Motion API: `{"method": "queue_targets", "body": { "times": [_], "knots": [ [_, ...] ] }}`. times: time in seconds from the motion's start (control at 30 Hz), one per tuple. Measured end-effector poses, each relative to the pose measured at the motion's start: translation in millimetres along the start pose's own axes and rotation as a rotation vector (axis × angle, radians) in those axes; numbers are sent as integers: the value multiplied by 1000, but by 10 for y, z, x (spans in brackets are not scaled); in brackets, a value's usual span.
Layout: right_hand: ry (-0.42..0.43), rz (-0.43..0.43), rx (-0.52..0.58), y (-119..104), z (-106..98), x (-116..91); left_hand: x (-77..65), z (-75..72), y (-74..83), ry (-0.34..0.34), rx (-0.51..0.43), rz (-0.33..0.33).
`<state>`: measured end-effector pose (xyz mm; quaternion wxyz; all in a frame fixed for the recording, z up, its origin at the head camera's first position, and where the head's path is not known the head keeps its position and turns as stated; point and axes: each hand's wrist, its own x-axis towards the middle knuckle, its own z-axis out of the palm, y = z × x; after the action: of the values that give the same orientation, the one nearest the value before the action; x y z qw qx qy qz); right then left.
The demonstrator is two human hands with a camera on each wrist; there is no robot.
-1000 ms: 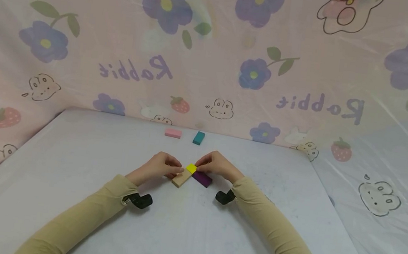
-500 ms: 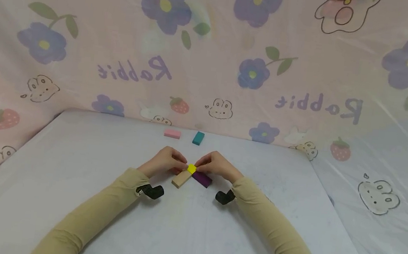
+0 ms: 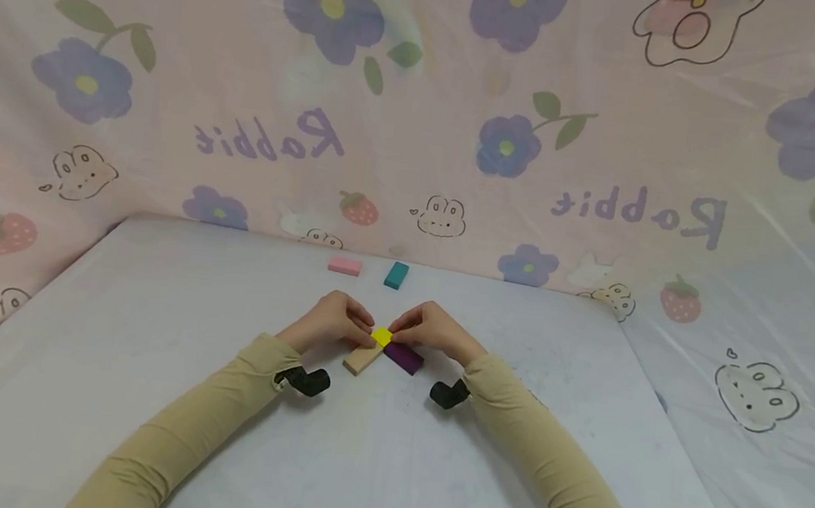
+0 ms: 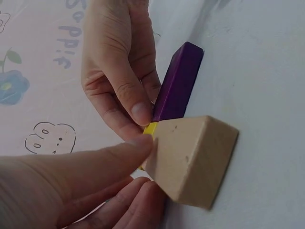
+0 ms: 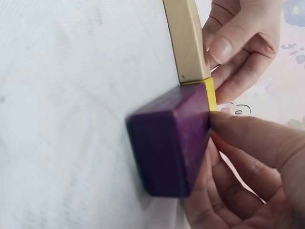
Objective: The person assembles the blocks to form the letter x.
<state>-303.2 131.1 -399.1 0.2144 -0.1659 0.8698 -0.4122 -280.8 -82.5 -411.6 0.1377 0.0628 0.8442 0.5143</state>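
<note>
A yellow block (image 3: 383, 337) sits where the inner ends of a natural wood block (image 3: 361, 358) and a purple block (image 3: 405, 358) meet, forming a V on the table. My left hand (image 3: 330, 317) pinches the yellow block from the left, its thumb overlapping the wood block's end in the left wrist view. From the right, my right hand (image 3: 437, 329) pinches the yellow block, thumb tip right at its join with the purple block (image 5: 167, 138). In the right wrist view the wood block (image 5: 187, 43) butts against the yellow block (image 5: 210, 93). Fingers hide much of the yellow block.
A pink block (image 3: 344, 266) and a teal block (image 3: 396, 275) lie farther back on the white table (image 3: 368, 467). Behind them hangs a patterned curtain (image 3: 408, 120). Black wrist cameras protrude below both cuffs, close over the table.
My left hand has moved right and slightly forward, from beside the wood block to the yellow block. My right hand has stayed in place. The blocks look nearly unmoved.
</note>
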Motion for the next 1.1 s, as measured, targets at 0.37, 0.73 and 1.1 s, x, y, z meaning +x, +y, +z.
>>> {"method": "queue_targets", "body": {
  "times": [0.37,0.73,1.1],
  "knots": [
    [1,4,-3,0,2,5,-6,13,0,3,-4,13],
    [-2,3,-4,8,-2,17,-16,5,0,22,7,19],
    [-8,-8,-7,15,-6,23,24,34,-24,60,-2,-7]
  ]
}}
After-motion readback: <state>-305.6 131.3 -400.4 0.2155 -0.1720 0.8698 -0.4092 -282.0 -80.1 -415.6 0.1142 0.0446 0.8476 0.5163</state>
